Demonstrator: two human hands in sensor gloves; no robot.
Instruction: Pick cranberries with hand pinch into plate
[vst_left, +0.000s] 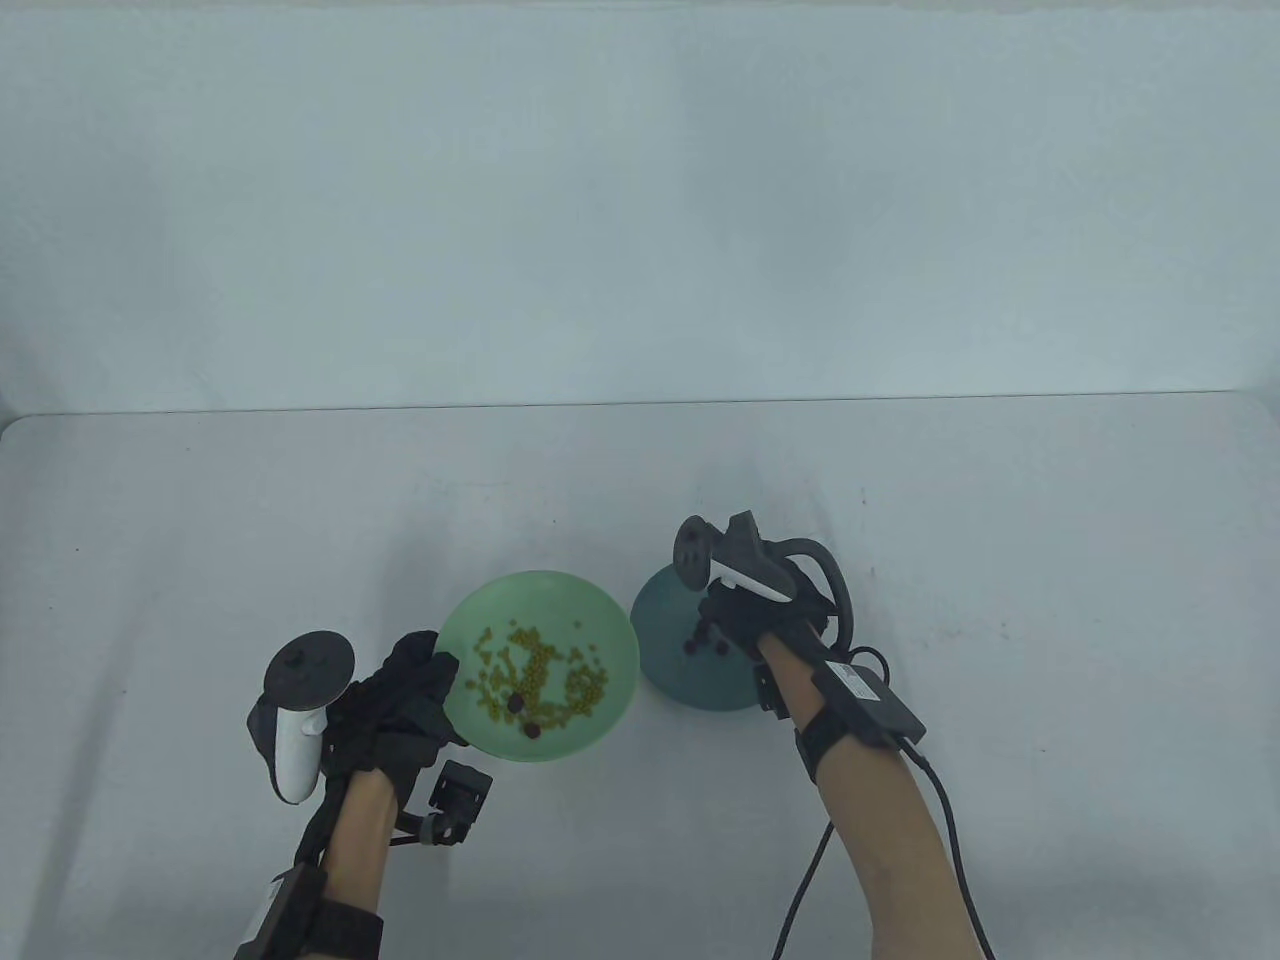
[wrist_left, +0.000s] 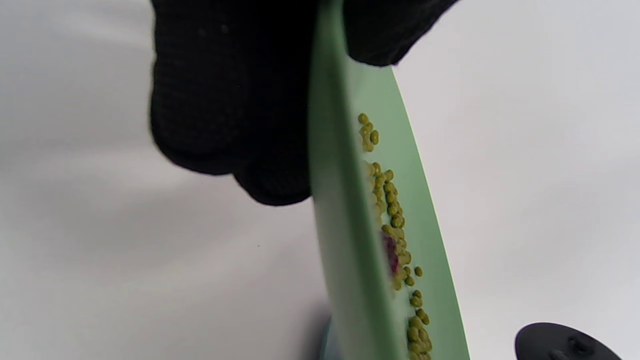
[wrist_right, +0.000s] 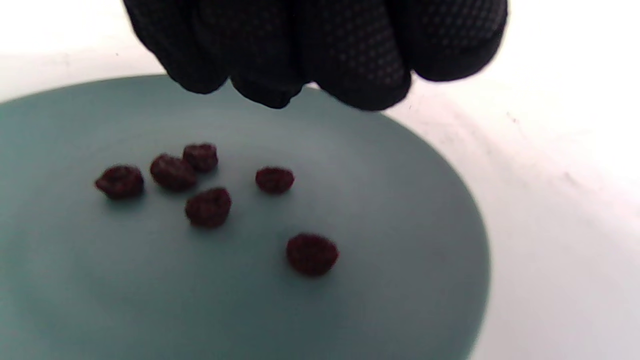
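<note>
Six cranberries (wrist_right: 210, 192) on teal plate (wrist_right: 400, 280) under right hand (wrist_right: 320, 45), fingers bunched, contents unclear | left hand (vst_left: 395, 705) grips tilted green plate (vst_left: 540, 600) rim | two cranberries among green beans (vst_left: 540, 675)

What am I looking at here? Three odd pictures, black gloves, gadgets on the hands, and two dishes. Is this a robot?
No robot: these are a person's two hands in black sensor gloves, each with a tracker strapped to its back. One camera looks down at the table; the other two sit on the wrists, which is why those pictures look so close and tilted. The left hand grips the rim of a light green plate, holding it tilted; it carries small yellow-green beans and a few dark cranberries. The right hand hovers over a teal plate, fingers bunched together, above six cranberries already lying there. Whether it holds another berry cannot be seen.
</note>
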